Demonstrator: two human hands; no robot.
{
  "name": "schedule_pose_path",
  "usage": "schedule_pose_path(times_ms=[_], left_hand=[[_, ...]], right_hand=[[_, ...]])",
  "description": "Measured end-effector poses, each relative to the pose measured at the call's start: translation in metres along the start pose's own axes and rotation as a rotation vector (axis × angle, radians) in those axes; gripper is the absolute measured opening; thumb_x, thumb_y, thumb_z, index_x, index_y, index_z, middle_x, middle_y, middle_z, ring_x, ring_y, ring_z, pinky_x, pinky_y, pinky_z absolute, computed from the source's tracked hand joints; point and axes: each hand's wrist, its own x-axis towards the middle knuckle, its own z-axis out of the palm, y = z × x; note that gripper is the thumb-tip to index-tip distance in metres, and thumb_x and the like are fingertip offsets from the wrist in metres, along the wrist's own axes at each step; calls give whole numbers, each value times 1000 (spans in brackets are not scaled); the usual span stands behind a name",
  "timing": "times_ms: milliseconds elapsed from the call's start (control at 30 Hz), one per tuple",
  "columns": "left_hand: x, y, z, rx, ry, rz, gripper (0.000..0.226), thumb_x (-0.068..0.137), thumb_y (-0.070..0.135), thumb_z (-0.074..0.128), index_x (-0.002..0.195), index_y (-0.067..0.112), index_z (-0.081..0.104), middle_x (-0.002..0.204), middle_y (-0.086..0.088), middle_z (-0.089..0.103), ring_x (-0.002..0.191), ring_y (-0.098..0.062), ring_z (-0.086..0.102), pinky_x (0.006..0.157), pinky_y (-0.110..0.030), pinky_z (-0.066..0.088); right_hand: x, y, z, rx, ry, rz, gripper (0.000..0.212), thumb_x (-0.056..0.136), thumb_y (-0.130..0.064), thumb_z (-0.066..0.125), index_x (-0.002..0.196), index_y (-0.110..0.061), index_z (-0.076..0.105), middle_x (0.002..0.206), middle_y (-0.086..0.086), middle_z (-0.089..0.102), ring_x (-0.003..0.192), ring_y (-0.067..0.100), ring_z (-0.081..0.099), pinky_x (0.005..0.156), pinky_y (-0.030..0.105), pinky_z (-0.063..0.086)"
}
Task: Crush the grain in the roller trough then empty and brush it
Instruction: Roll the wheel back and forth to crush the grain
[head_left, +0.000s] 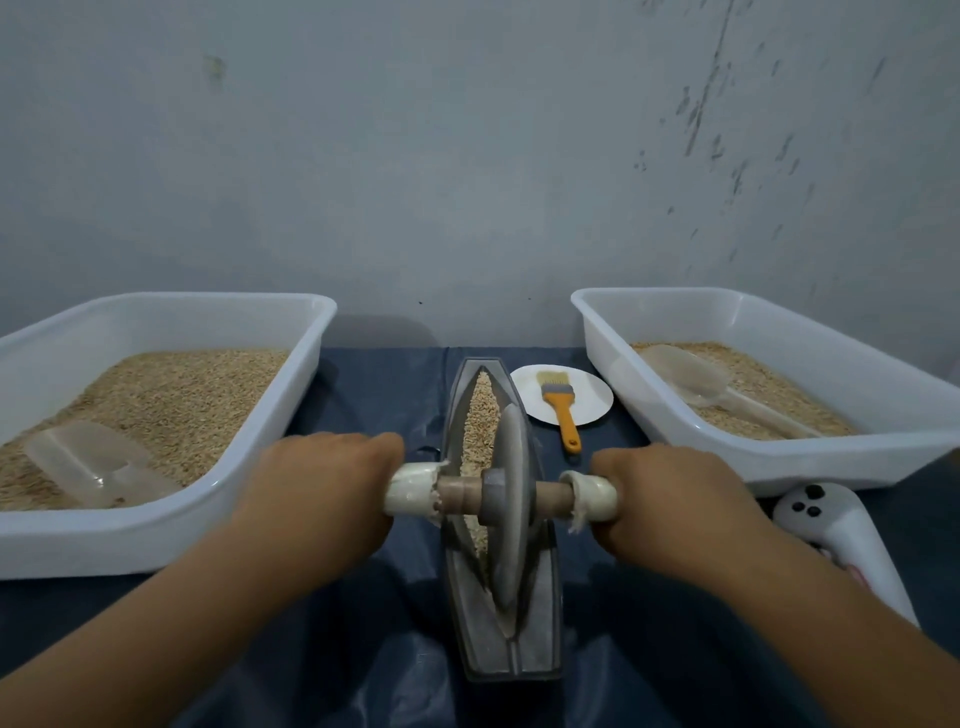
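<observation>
Left hand (322, 483) and right hand (670, 499) each grip one end of the axle (550, 496); the wheel (506, 499) stands in the trough (524, 649) at worktop centre, on the grain (480, 415). Roll with even downward pressure, full length. Count: two tubs, two scoops, one brush (561, 402), one plate

Trough (535, 649) grey; grain (480, 415) tan; roller handle wraps (410, 488) off-white. Brush (563, 410) orange-handled on white plate (592, 400). Trays (104, 540) white. Table cover (384, 395) dark blue.
</observation>
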Motion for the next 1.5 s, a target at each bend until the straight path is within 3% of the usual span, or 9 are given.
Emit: schedule_pose_path(times_ms=[200,367,533,633,733,967,1167,1267,1500], left_hand=[[52,-6,33,-65,-146,-139,17,77,32,60,79,31,44,68,9,54,64,-13,55,62,-28,49],[84,-14,43,-125,-210,-184,16,77,29,63,84,31,49,74,7,58,69,-14,58,71,-35,54],[64,-6,34,-106,-179,-165,18,78,30,63,82,32,45,70,8,53,67,-14,57,66,-31,51],[35,2,21,-81,-151,-142,18,79,28,59,79,32,42,65,9,49,61,-12,53,57,-28,43],[4,6,5,-58,-155,-127,16,78,31,57,78,31,41,64,9,50,58,-8,51,53,-27,42],[-17,4,-6,-20,-135,-125,18,76,40,58,80,33,42,65,10,51,60,-3,51,54,-24,45],[28,-1,29,-52,-119,-155,17,76,34,60,79,30,44,63,8,47,59,-13,51,51,-26,38],[58,-9,40,-77,-130,-172,15,77,33,61,83,31,47,66,8,51,62,-14,54,56,-26,43],[63,-9,41,-111,-158,-178,16,77,31,62,84,32,48,72,8,55,67,-15,57,62,-29,49]], right_hand=[[68,-2,15,-57,102,59,10,76,-31,56,85,-32,52,66,-9,46,59,11,45,49,25,30],[111,1,11,-70,70,55,34,70,-31,65,104,-35,62,73,-7,54,68,17,55,57,28,39],[96,1,13,-77,72,19,32,74,-30,63,105,-36,58,69,-9,49,66,16,51,58,28,38],[63,2,13,-46,83,-32,12,76,-30,58,84,-32,50,71,-8,50,68,17,52,57,27,37],[28,3,5,-25,49,-71,19,74,-35,60,70,-32,41,69,-10,54,67,10,54,52,25,35],[2,-1,-16,-59,0,-105,19,76,-39,61,73,-36,42,68,-12,53,63,2,50,51,23,35],[53,-4,12,-109,166,-1,10,75,-32,58,79,-30,49,60,-9,42,57,12,45,46,25,25],[88,-2,14,-103,143,30,24,72,-29,60,96,-33,58,63,-10,44,59,14,45,49,26,27],[96,-1,12,-104,137,18,29,71,-30,63,100,-34,61,67,-9,52,58,11,46,48,24,27]])
